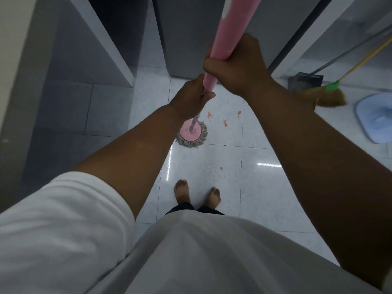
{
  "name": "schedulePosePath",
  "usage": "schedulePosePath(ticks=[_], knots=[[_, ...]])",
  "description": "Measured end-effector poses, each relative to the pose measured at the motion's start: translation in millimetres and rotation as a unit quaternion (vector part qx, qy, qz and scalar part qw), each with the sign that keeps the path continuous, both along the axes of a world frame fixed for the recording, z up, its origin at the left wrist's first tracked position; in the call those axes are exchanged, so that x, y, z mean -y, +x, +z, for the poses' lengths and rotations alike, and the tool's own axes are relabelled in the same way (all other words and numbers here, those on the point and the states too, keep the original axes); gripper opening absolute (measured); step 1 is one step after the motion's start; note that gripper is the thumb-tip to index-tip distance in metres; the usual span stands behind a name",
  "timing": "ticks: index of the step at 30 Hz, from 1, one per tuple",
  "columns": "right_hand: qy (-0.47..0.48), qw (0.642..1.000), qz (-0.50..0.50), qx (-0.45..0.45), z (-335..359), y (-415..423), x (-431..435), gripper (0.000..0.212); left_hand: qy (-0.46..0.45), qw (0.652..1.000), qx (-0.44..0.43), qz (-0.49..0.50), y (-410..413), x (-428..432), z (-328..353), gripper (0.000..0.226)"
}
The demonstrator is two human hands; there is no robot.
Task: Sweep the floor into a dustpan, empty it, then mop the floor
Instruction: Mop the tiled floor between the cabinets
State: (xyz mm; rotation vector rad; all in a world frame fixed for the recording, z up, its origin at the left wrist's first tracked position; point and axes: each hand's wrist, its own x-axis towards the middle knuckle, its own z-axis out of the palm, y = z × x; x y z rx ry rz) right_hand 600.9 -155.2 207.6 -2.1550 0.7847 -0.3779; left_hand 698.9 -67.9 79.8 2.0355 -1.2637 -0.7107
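Note:
Both hands grip the pink mop handle (222,32), which runs down from the top of the view. My right hand (237,62) holds it higher up; my left hand (191,96) holds it just below. The round mop head (192,133), a pink disc ringed with grey strands, rests flat on the white tiled floor (212,166). Orange-red stains (226,123) mark the tiles just right of the mop head, and one small spot (221,168) lies nearer my bare feet (197,195).
A grey dustpan (305,81) and a straw broom (326,96) with a green collar lean at the right wall. A blue mop bucket (375,117) stands at the right edge. Grey cabinet panels (84,49) rise on the left and ahead.

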Motion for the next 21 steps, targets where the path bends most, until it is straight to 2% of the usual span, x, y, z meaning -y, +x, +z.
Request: schedulePosePath(ticks=[7,14,21], knots=[[0.012,1.000,-0.019,-0.018,1,-1,9,0.032,0.016,0.999,0.008,-0.030,-4,0,2,0.028],[0.023,0.999,-0.029,-0.017,-11,0,4,0.029,0.024,0.999,-0.021,-0.001,-7,-7,-8,0.029],[0.047,0.994,-0.098,-0.018,-14,-16,-15,0.025,0.027,0.996,-0.025,-0.084,2,-11,-15,0.037]])
